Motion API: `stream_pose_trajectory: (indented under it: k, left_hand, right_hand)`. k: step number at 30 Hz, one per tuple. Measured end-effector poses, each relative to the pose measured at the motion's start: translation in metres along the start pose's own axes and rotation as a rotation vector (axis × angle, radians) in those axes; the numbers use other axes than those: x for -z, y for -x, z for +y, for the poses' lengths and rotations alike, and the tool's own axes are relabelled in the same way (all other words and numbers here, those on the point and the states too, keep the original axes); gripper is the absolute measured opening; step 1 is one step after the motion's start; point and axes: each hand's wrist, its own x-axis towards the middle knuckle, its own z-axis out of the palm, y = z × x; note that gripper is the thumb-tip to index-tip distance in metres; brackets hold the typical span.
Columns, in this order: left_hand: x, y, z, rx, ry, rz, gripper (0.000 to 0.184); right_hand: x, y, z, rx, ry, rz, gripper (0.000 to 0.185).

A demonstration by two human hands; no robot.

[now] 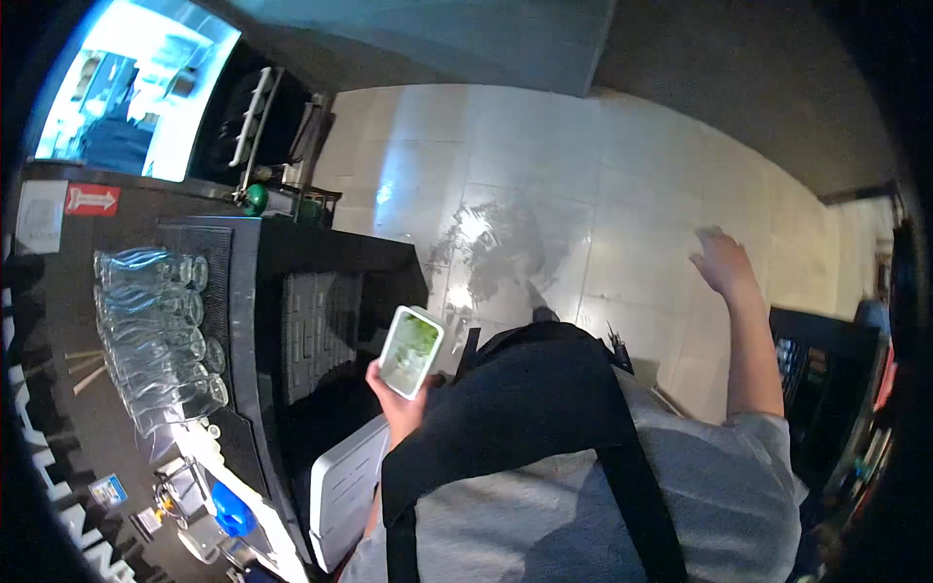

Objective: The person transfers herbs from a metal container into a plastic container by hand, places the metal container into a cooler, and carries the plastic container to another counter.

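My left hand is wrapped round the lower end of a small white rectangular tub. Inside the tub lie green pieces, perhaps leaves, too small to make out. Beside this hand stands a dark cabinet with a white lid or panel jutting out below it. My right hand is stretched out to the right above the floor, its thumb apart from the fingers, touching nothing.
Several drinking glasses line a dark mat on the cabinet top. A blue object sits on a bright counter at lower left. Dark patches mark the shiny tiled floor. A dark slatted piece of furniture is at right.
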Motion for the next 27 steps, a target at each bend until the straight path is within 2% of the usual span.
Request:
stream_pose_trajectory:
  k: [2, 3, 4, 5, 8, 10, 11, 12, 13, 14, 16, 17, 20, 24, 27]
  left_hand:
    - [-0.011, -0.01, -0.015, 0.01, 0.065, 0.07, 0.085]
    - [-0.012, -0.018, -0.018, 0.041, 0.139, 0.084, 0.086]
    - [-0.01, -0.027, -0.027, 0.046, 0.156, 0.123, 0.086]
    - [-0.008, -0.039, -0.04, 0.071, 0.198, 0.151, 0.087]
    - [-0.009, -0.089, -0.051, 0.179, 0.327, 0.299, 0.086]
    - [0.001, -0.141, -0.023, 0.052, 0.228, 0.295, 0.086]
    - [0.006, -0.166, -0.03, 0.041, 0.283, 0.296, 0.086]
    - [0.005, -0.198, -0.036, 0.021, 0.352, 0.297, 0.087]
    - [0.007, -0.236, -0.022, -0.062, 0.282, 0.306, 0.086]
    - [0.015, -0.27, 0.011, -0.063, 0.345, 0.287, 0.082]
    - [0.035, -0.333, 0.031, -0.085, 0.082, 0.208, 0.078]
    - [0.038, -0.365, 0.042, -0.06, 0.168, 0.203, 0.078]
    - [0.056, -0.456, 0.081, -0.092, 0.15, 0.179, 0.082]
    - [0.066, -0.554, 0.096, -0.095, 0.032, 0.213, 0.083]
    - [0.065, -0.605, 0.07, -0.073, 0.044, 0.264, 0.083]
  right_hand:
    - [0.039, -0.065, -0.062, 0.2, -0.082, 0.13, 0.045]
    - [0.064, -0.081, -0.107, 0.372, -0.199, 0.27, 0.045]
    - [0.097, -0.098, -0.161, 0.493, -0.211, 0.21, 0.044]
    - [0.109, -0.109, -0.208, 0.681, -0.263, 0.337, 0.043]
    - [0.123, -0.137, -0.33, 1.188, -0.424, 0.257, 0.039]
    - [0.121, -0.146, -0.367, 1.163, -0.509, -0.216, 0.039]
    - [0.07, -0.186, -0.379, 1.223, -0.507, -0.236, 0.04]
    - [0.072, -0.195, -0.375, 1.076, -0.598, -0.42, 0.039]
    - [0.05, -0.223, -0.366, 1.033, -0.531, -0.362, 0.042]
    - [0.021, -0.247, -0.349, 0.836, -0.441, -0.377, 0.042]
    - [0.003, -0.285, -0.314, 0.606, -0.232, -0.568, 0.045]
    - [-0.009, -0.304, -0.295, 0.516, -0.174, -0.622, 0.046]
    - [-0.039, -0.359, -0.253, 0.288, -0.145, -0.79, 0.048]
    - [-0.03, -0.445, -0.28, 0.167, -0.193, -0.88, 0.051]
    - [-0.013, -0.537, -0.349, 0.269, -0.195, -0.918, 0.053]
